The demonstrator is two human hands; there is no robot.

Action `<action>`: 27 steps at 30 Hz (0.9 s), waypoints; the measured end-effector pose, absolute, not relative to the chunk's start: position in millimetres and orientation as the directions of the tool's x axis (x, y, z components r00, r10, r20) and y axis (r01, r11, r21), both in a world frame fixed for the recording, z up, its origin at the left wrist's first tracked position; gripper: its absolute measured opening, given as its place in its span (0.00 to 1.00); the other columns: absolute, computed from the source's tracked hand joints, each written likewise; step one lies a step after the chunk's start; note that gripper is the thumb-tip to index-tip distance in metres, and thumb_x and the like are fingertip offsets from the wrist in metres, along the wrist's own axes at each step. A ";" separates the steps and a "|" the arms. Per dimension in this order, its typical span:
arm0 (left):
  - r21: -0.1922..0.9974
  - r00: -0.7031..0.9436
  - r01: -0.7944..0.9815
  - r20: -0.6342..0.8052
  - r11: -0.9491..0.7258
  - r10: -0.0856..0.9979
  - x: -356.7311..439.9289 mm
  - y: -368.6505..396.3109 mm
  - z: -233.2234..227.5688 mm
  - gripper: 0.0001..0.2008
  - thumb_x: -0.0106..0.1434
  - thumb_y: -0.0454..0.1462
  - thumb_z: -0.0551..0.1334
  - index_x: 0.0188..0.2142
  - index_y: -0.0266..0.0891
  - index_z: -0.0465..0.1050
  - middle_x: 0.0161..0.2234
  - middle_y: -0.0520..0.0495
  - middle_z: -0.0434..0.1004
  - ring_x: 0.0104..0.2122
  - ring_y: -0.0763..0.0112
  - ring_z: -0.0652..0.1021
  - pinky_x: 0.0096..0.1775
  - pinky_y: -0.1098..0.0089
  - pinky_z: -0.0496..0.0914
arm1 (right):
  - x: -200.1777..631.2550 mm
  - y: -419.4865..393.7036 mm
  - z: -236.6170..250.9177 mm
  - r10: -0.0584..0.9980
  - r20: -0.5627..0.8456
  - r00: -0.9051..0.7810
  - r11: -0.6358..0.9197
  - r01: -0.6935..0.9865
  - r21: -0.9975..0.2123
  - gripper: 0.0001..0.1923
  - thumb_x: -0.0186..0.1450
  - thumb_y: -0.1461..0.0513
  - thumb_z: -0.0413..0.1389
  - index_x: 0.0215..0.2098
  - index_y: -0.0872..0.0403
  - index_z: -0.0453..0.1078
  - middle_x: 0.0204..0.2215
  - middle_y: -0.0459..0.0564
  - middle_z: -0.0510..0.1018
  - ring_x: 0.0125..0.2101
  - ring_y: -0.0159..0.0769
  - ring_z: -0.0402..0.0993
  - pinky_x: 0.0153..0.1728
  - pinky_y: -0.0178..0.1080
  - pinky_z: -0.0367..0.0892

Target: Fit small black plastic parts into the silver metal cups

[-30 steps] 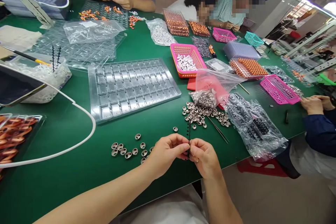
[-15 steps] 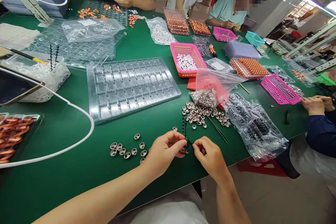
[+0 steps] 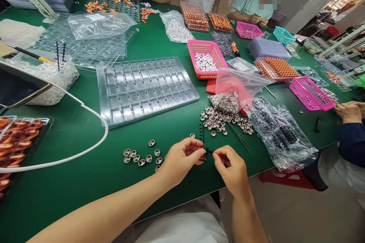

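My left hand (image 3: 184, 159) is closed, pinching a black plastic sprue (image 3: 202, 136) with small parts along its stem; one stretch of it stands upright above my fingers. Close on its right, my right hand (image 3: 232, 169) pinches a small black part (image 3: 210, 152) at the side of the sprue. Whether that part is still joined to it is too small to tell. Several silver metal cups (image 3: 142, 162) lie on the green table left of my hands. A bigger heap of the same cups (image 3: 212, 115) spreads out beyond them, beside metal tweezers (image 3: 240, 138).
A clear compartment tray (image 3: 148, 89) lies ahead to the left. Behind the heap are a pink basket (image 3: 194, 59) of white parts and a bag of cups (image 3: 225, 102). A bag of black sprues (image 3: 281, 136) lies at right. A white cable (image 3: 98, 140) crosses the left. Co-workers sit around.
The view has shifted slightly, so the table's things sit a little to the right. Both hands keep their hold on the black pieces, with little movement between them.
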State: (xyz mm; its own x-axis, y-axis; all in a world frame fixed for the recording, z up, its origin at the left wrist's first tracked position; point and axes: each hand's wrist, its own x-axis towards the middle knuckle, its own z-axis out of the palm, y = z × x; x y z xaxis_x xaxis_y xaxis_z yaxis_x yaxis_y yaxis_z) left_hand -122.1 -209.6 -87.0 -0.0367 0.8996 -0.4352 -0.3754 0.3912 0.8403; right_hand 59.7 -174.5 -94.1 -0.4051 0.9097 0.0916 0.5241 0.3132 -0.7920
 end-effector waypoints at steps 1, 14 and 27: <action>0.843 -0.038 -0.370 -0.435 0.391 0.900 -121.8 -209.8 -86.5 0.15 0.54 0.42 0.69 0.37 0.35 0.73 0.31 0.48 0.76 0.33 0.67 0.77 0.35 0.64 0.77 | 57.9 -176.7 -92.2 0.913 0.076 -0.400 0.282 0.487 -0.827 0.05 0.67 0.62 0.53 0.33 0.52 0.68 0.29 0.46 0.70 0.26 0.32 0.66 0.27 0.34 0.63; 0.919 -0.047 -0.229 -0.340 0.321 0.939 -118.8 -212.1 -86.2 0.10 0.55 0.39 0.67 0.35 0.37 0.75 0.33 0.47 0.78 0.35 0.66 0.78 0.38 0.67 0.75 | 42.0 -183.9 -86.6 0.934 -0.039 -0.354 0.111 0.392 -0.913 0.06 0.65 0.61 0.55 0.30 0.52 0.68 0.26 0.44 0.68 0.25 0.30 0.64 0.24 0.32 0.60; 0.798 0.128 -0.449 -0.388 0.402 0.913 -119.6 -210.2 -82.3 0.10 0.51 0.37 0.70 0.31 0.36 0.73 0.29 0.50 0.75 0.29 0.71 0.77 0.36 0.68 0.74 | 52.9 -172.5 -106.8 0.843 -0.235 -0.484 -0.227 0.076 -0.971 0.14 0.60 0.54 0.60 0.25 0.54 0.67 0.22 0.43 0.64 0.22 0.29 0.56 0.22 0.33 0.54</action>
State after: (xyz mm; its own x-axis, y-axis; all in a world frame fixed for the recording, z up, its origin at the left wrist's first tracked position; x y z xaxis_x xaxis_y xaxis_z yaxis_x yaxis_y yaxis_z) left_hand -119.6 -210.2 -82.3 0.1284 0.9127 -0.3880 -0.4490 0.4023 0.7978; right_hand 52.9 -172.5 -106.8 -0.4836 0.8432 -0.2347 0.0759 -0.2268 -0.9710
